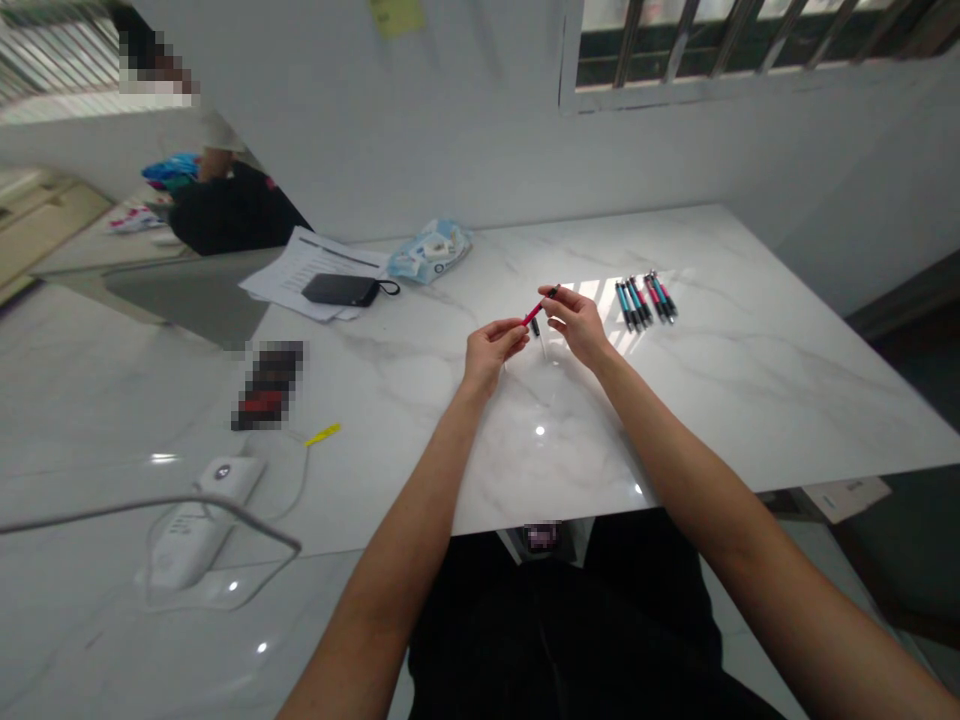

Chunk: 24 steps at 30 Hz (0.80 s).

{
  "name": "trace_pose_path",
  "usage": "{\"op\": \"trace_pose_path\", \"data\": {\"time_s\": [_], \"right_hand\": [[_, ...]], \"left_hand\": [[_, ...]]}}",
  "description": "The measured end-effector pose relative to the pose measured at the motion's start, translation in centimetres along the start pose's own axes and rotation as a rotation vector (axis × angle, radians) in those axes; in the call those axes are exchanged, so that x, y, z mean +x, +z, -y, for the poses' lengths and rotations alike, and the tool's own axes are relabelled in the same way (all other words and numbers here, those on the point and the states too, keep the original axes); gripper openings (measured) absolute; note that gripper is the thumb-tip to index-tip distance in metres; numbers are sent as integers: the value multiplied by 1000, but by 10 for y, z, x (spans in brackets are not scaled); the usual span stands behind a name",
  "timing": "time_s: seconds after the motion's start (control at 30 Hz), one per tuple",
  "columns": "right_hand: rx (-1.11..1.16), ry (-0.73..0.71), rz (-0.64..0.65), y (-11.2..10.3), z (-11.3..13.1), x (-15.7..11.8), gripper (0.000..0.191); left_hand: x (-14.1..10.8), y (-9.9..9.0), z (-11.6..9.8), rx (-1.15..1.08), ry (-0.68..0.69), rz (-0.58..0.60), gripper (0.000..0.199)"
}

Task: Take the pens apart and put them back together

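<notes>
A pink pen barrel (pixel 533 313) with a dark end is held slantwise above the table between my two hands. My left hand (pixel 491 352) pinches its lower end. At its upper, dark end are the closed fingertips of my right hand (pixel 579 325). Just below the barrel lies a small black piece (pixel 535 327), and close by is a thin pale stick (pixel 543 346), perhaps a refill. To the right of my right hand, several pens (pixel 645 302) in blue, pink and black lie side by side in a row.
On the white marbled table (pixel 750 380) are papers (pixel 300 270), a black pouch (pixel 341 290) with a strap, and a blue-white packet (pixel 430 250). At left are a power strip (pixel 202 520), a grey cable (pixel 150 510) and a yellow tag (pixel 323 435). Another person (pixel 225 205) sits at the far left.
</notes>
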State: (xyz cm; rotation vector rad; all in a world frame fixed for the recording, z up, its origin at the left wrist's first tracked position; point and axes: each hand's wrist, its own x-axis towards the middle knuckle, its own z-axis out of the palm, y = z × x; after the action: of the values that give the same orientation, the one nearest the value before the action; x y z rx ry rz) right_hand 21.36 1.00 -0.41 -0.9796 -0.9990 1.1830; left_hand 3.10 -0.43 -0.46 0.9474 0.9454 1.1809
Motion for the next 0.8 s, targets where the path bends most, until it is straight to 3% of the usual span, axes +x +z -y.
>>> {"op": "trace_pose_path", "data": {"time_s": [0.3, 0.53, 0.8], "right_hand": [[20, -32, -75, -5, 2, 5, 34], [-682, -170, -230, -27, -2, 7, 10], [-1157, -35, -203, -37, 2, 1, 10]], "left_hand": [[1, 0, -2, 22, -1, -67, 41], [1, -2, -6, 44, 65, -98, 26], [3, -4, -6, 134, 125, -94, 29]]}}
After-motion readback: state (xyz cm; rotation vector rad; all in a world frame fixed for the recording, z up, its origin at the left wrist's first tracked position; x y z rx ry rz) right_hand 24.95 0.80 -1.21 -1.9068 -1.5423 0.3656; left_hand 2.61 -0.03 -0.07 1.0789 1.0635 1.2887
